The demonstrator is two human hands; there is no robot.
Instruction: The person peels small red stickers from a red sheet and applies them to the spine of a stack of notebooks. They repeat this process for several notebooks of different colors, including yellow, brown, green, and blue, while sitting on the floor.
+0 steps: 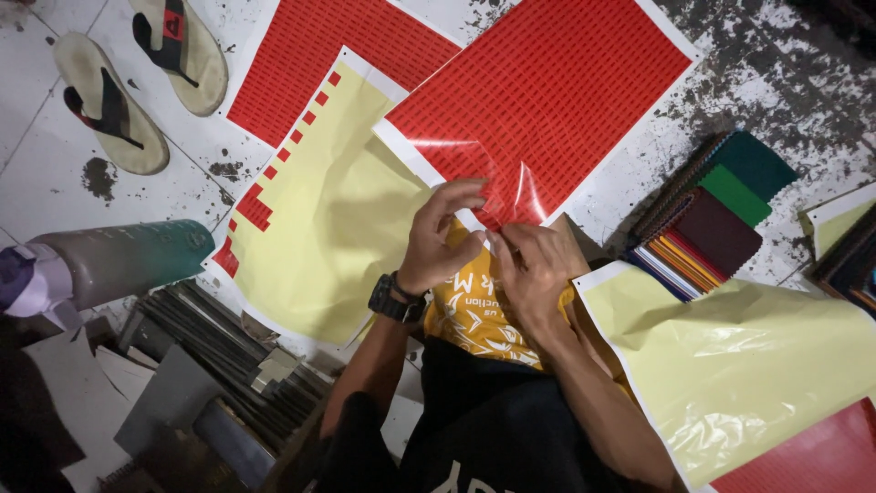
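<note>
While both hands meet at the near edge of the red sheet (538, 87), I'm pinching at a clear film (511, 187) that lifts off it in a shiny curl. Left hand (444, 239) grips the film edge w/ thumb and fingers; right hand (534, 265) pinches just beside it, fingertips touching the same spot. Film is up only at that near corner, so I'd say peeling is barely begun; rest of the sheet is covered in rows of small red labels.

Done so far, by the look: the yellow backing (324, 219) to the left is nearly stripped, w/ only a stair-step of red labels along its upper-left edge. Another red sheet (310, 55) lies partly under it. A 2nd yellow sheet (739, 365) sits bottom right, a red one poking out below.

All on the floor (55, 183). Swatch book (707, 224) w/ green, maroon and striped edges is right of my hands; sandals (137, 78) top left; teal bottle (114, 260) at left.
</note>
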